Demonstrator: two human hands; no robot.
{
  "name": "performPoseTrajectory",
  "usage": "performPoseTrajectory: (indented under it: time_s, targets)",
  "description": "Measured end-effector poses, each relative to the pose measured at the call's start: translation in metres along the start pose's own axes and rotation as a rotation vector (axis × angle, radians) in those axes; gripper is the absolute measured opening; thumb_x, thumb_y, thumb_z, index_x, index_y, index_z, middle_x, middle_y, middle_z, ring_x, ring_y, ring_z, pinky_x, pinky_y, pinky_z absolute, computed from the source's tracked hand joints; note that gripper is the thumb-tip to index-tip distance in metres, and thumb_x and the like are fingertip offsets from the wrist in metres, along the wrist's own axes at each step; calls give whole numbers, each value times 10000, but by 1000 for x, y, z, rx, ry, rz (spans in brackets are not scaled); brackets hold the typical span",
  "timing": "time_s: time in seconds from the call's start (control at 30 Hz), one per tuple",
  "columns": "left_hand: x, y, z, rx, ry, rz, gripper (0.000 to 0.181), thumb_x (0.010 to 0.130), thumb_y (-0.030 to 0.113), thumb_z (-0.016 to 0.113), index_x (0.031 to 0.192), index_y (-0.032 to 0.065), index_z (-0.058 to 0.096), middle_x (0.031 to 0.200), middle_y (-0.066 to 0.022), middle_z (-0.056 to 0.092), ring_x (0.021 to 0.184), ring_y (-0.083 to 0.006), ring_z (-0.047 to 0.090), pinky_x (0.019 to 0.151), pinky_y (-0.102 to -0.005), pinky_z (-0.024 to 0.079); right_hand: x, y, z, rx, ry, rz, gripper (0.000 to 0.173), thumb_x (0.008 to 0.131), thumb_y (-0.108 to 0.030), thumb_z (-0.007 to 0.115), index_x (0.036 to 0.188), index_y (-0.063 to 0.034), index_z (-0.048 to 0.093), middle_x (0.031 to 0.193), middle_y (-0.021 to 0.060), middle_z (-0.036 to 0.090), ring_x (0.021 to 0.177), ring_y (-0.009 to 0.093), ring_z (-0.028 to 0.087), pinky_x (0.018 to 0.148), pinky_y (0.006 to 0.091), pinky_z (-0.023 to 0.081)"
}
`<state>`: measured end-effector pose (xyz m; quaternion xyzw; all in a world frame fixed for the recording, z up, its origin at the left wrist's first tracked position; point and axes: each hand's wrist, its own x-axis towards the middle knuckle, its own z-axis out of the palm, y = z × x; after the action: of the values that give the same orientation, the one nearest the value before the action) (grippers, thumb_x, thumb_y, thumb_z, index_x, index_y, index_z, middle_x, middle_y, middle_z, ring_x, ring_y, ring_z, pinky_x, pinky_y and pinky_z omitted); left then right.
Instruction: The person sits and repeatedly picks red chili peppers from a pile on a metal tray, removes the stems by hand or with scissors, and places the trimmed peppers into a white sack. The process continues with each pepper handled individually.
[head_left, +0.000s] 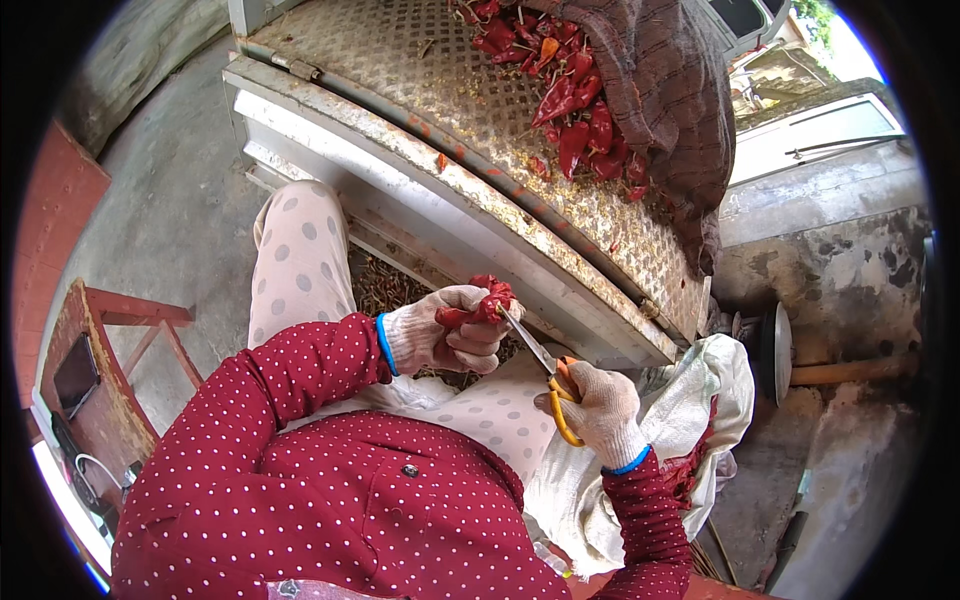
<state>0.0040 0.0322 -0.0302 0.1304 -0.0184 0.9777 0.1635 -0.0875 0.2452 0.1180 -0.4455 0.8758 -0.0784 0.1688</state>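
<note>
My left hand (450, 330), in a pale knitted work glove with a blue cuff, grips a dried red chilli pepper (491, 298) above my lap. Another red piece pokes out between its fingers. In my right hand (604, 412), gloved the same way, are scissors (564, 401) with yellow-orange handles. Their metal blades (529, 337) point up and left, the tips at the stem end of the chilli. Whether the tips touch the stem is hard to tell. Beyond my hands, a heap of dried red chillies (574, 97) lies on a textured metal truck bed (420, 75).
A dark brown cloth (667, 112) partly covers the heap. The folded-down metal side panel (420, 202) stands before my knees. At my right is a white woven sack (720, 367) with red chillies in it. Stem scraps (386, 285) lie below. A wooden stool (112, 352) bears a phone (77, 375).
</note>
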Motion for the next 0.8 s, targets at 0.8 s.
performPoseTrajectory:
  time_s: [0.8]
  targets:
    - [-2, -2, -8, -121, -127, -33, 264, 993, 324, 572, 956, 76, 655, 523, 24, 472, 406, -75, 375, 431, -257, 303, 2, 4, -23, -396, 147, -250, 481, 675, -466, 880, 972, -122, 723, 796, 65, 710, 670, 280, 700, 606, 403, 521]
